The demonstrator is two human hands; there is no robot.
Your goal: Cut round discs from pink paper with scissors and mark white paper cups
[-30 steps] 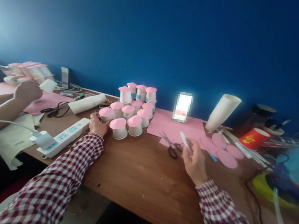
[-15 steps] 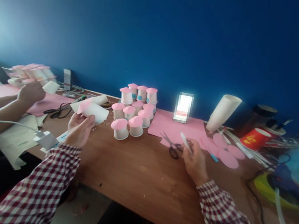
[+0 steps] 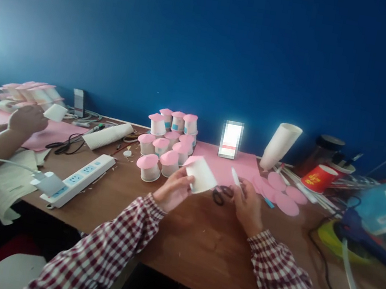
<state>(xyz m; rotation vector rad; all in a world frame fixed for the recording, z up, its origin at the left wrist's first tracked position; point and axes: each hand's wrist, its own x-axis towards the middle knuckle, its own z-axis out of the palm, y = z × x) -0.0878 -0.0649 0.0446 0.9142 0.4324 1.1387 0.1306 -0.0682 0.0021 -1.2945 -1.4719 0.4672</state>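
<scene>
Blue and tall, a plain wall (image 3: 208, 57) fills the top of the frame, and below it a brown wooden desk (image 3: 199, 235) runs across the lower middle. On the desk, just right of the middle, lies a flat pink paper sheet (image 3: 247, 163), and to its left stands a bunch of white paper cups with pink pointed paper tops (image 3: 148, 168). The person's left hand (image 3: 174, 192) is near the middle of the frame, with its fingers and thumb closed on one loose white paper cup (image 3: 202, 177). The right hand (image 3: 247, 206) is right of that, its fingers pinched together on a thin white pen-shaped stick (image 3: 237, 178). To do this bit well, it seems best to hold the cup softly, as a hard squeeze could dent the thin wall. It should also help to turn the side to be worked on toward the stick, and to rest both arms on the desk so the tip does not shake. The cup is up off the desk and tilted, just right of the bunch. Its side looks white and smooth, with no mark that shows, and a bit of pink peeks out at its upper left. Close by, between the two hands, are the dark round handles of some scissors (image 3: 218, 197).
</scene>
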